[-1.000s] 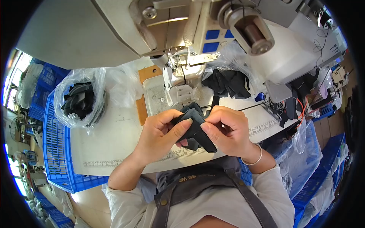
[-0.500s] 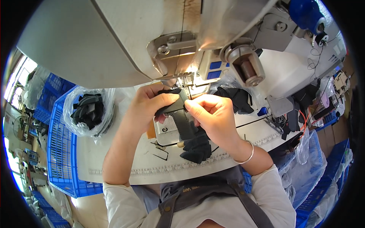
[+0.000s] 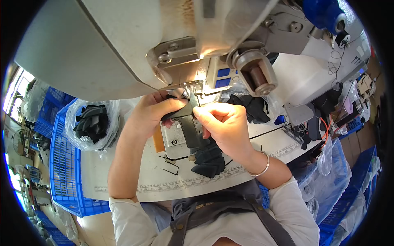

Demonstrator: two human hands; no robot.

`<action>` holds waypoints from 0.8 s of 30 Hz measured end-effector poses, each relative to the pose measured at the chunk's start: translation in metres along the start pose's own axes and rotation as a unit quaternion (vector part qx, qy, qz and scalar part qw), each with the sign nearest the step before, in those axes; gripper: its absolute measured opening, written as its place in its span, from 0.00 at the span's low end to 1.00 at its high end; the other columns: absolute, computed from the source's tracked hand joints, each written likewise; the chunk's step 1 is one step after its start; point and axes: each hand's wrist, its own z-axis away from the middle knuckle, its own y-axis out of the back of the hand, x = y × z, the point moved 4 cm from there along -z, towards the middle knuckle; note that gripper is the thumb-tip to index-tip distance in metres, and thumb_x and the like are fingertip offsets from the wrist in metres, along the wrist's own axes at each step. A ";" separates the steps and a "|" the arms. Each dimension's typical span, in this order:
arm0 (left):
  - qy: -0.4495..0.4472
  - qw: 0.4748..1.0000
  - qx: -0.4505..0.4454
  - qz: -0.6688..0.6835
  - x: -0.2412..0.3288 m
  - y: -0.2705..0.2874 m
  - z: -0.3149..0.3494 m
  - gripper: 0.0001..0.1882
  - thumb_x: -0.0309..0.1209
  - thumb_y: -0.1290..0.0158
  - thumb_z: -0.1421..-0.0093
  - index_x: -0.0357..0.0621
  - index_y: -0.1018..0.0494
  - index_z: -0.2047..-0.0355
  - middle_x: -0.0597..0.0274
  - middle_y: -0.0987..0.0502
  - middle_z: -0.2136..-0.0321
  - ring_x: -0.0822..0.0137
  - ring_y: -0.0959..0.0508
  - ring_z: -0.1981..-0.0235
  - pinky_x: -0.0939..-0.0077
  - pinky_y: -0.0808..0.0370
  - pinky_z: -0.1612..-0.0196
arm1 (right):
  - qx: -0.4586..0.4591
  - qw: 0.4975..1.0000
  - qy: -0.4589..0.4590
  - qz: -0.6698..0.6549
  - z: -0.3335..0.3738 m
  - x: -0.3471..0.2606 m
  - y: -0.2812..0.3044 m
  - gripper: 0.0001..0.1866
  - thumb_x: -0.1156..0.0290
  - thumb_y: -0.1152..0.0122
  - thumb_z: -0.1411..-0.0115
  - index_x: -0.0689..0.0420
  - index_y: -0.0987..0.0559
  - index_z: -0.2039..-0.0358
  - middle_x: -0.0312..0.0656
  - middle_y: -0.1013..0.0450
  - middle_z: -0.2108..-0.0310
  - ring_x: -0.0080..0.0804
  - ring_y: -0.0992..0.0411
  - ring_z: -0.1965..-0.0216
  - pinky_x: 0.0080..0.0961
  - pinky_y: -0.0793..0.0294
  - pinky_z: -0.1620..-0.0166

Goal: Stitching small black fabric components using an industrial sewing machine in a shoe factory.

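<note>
My left hand (image 3: 158, 108) and my right hand (image 3: 219, 121) pinch a dark grey strip of material (image 3: 186, 114) from its two sides, just in front of the needle area of a sewing machine (image 3: 193, 88). The left thumb lies flat on top of the strip, its fingers under it. At the strip's right edge, the right thumb and forefinger grip close to a narrow grey-green band. A stitched dark strip (image 3: 193, 133) hangs down toward me over the machine's metal bed plate (image 3: 174, 142). Below it, several dark pieces (image 3: 208, 160) lie bunched on the table.
A blue crate (image 3: 65, 160) stands at the left, with a plastic bag of dark pieces (image 3: 91, 123) beside it. More dark pieces (image 3: 251, 107) lie right of the needle area. A ruler strip (image 3: 164, 186) runs along the table's near edge, with thread scraps (image 3: 170, 166) behind it.
Both hands and the strip appear slightly farther left, and the whole view has shifted a little the same way. The pinch of both hands stays the same.
</note>
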 end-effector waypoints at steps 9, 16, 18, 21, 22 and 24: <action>0.006 1.000 -0.005 -0.002 0.000 0.001 -0.001 0.09 0.29 0.45 0.52 0.41 0.28 0.69 0.66 0.28 0.78 0.82 0.32 0.85 0.90 0.38 0.87 | -0.003 1.000 -0.006 -0.030 0.005 -0.001 -0.003 0.10 0.74 0.45 0.46 0.62 0.27 0.83 0.30 0.32 0.86 0.13 0.35 0.84 0.12 0.39 0.81; -0.003 1.000 -0.016 -0.001 -0.002 0.002 -0.002 0.10 0.30 0.44 0.52 0.40 0.28 0.69 0.66 0.27 0.78 0.82 0.32 0.85 0.90 0.38 0.87 | 0.004 1.000 -0.010 -0.012 0.005 -0.004 -0.003 0.09 0.73 0.45 0.46 0.63 0.26 0.82 0.31 0.32 0.85 0.13 0.35 0.83 0.11 0.38 0.80; -0.014 1.000 0.011 0.007 -0.003 0.003 -0.001 0.10 0.32 0.44 0.51 0.40 0.27 0.70 0.66 0.27 0.80 0.82 0.32 0.86 0.89 0.38 0.87 | 0.006 1.000 0.008 0.000 0.003 -0.003 -0.004 0.10 0.71 0.45 0.46 0.63 0.26 0.81 0.30 0.32 0.85 0.12 0.36 0.84 0.11 0.39 0.81; 0.008 1.000 -0.014 -0.021 -0.001 0.005 0.000 0.10 0.33 0.45 0.49 0.39 0.27 0.71 0.67 0.28 0.82 0.82 0.33 0.87 0.90 0.38 0.87 | -0.104 0.993 -0.057 0.023 0.010 0.004 -0.009 0.09 0.71 0.45 0.45 0.64 0.24 0.76 0.30 0.33 0.83 0.13 0.35 0.82 0.10 0.37 0.79; 0.009 1.000 -0.014 -0.021 0.002 0.004 0.003 0.10 0.33 0.45 0.49 0.39 0.27 0.71 0.67 0.28 0.82 0.82 0.33 0.87 0.90 0.38 0.87 | -0.114 0.992 -0.047 0.024 0.014 0.008 -0.013 0.10 0.70 0.45 0.44 0.64 0.25 0.75 0.29 0.34 0.82 0.12 0.36 0.82 0.10 0.37 0.79; 0.051 0.996 -0.044 -0.054 0.004 -0.003 0.007 0.10 0.34 0.46 0.47 0.40 0.27 0.72 0.69 0.29 0.84 0.82 0.33 0.88 0.91 0.38 0.87 | -0.123 0.992 -0.023 0.033 0.016 0.008 -0.012 0.10 0.71 0.46 0.44 0.65 0.25 0.75 0.30 0.34 0.82 0.11 0.36 0.82 0.10 0.37 0.80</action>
